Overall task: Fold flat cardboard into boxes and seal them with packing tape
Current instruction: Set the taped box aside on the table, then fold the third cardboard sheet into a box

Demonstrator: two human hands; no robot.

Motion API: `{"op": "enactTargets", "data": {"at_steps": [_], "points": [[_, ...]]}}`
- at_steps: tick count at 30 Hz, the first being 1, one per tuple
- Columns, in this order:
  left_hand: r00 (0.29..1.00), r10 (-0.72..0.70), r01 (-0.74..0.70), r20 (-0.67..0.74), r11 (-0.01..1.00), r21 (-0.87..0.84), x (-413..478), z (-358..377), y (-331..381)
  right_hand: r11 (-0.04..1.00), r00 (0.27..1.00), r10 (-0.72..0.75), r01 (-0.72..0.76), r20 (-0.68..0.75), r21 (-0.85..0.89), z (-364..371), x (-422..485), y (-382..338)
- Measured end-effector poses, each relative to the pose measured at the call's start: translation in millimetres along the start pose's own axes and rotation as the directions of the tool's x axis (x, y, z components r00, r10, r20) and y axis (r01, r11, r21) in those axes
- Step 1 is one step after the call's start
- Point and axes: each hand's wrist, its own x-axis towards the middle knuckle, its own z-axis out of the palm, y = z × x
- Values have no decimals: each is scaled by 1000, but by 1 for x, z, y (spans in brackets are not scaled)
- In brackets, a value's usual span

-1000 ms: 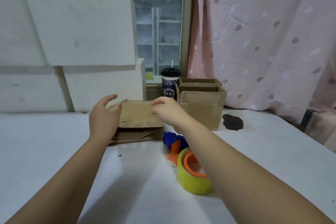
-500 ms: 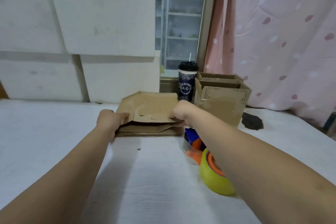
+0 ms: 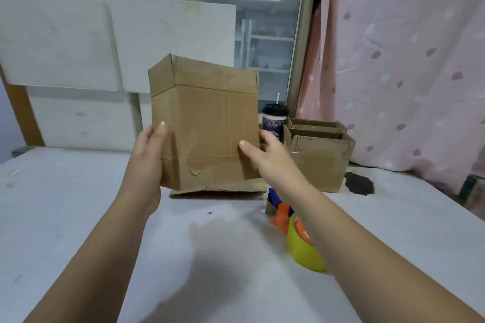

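- Well, the step in hand looks like squaring a flattened carton into a tube. To do it well, I would push the 2 held edges gently toward each other so the creases open evenly, keeping the thumbs off the fold lines.
- The left hand (image 3: 148, 157) grasps the carton (image 3: 207, 123) at its left corner. The thumb lies on the front face and the fingers wrap behind, where they are hidden.
- The right hand (image 3: 265, 158) pinches the carton's right edge low down. The thumb is on the front panel and the fingertips reach round the back, so neither hand is released.
- The carton is upright in the air between the 2 hands and already partly opened. A narrow side panel shows on the left, the top flaps stand straight up and the bottom flaps hang unfolded.
- Just below it, a stack of flat cardboard (image 3: 217, 191) lies on the white table (image 3: 78, 217).
- Near the right forearm sit a yellow tape roll (image 3: 301, 252) and a blue and orange dispenser (image 3: 279, 210). My guess is that the bottom flaps should be folded shut before either is picked up.
- Farther right stand open boxes (image 3: 317, 165), with a lidded cup (image 3: 274, 119) just beside them. I would keep the swing of the carton away from that cup.
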Motion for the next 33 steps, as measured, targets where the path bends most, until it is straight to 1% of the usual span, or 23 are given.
{"op": "enactTargets", "data": {"at_steps": [4,6,7,9,12,14,16,18,20,23,25,27,30,33], "points": [[982,29,-26,187,999,-19,-41,-16,-2,986,986,-164,165,-31,24,3,-57,3],[967,58,-65,247,998,22,-59,-24,-8,975,977,-211,211,-11,64,1,-80,8],[964,74,-86,254,996,37,-68,-26,-13,972,974,-227,225,11,66,1,-89,12],[970,100,-106,222,994,16,-85,-29,-24,966,966,-256,255,28,38,2,-102,22],[981,67,-60,182,997,-44,-102,-35,-34,966,966,-256,255,19,49,4,-114,39],[973,50,-51,227,999,-2,-110,-41,-38,963,967,-256,256,-1,84,3,-118,43],[948,17,-47,317,995,88,-114,-45,-40,957,965,-261,260,-11,125,2,-120,44],[934,-20,-26,358,992,123,-115,-48,-40,947,961,-275,273,-10,172,1,-120,42],[913,9,-84,409,983,164,-114,-46,-39,930,950,-312,312,-32,194,-2,-119,42],[919,86,-187,385,954,234,-114,-38,-29,919,936,-350,352,-41,178,-7,-120,39],[926,170,-249,338,947,204,-114,-33,-20,915,927,-374,373,-20,152,-9,-122,38],[935,211,-267,287,948,173,-115,-29,-12,916,922,-388,386,-2,111,-9,-124,34],[922,255,-285,291,956,68,-114,-26,-8,908,916,-400,400,-25,126,-10,-125,29],[937,275,-308,218,942,137,-117,-21,-6,906,916,-400,401,-41,137,-9,-127,28]]}}
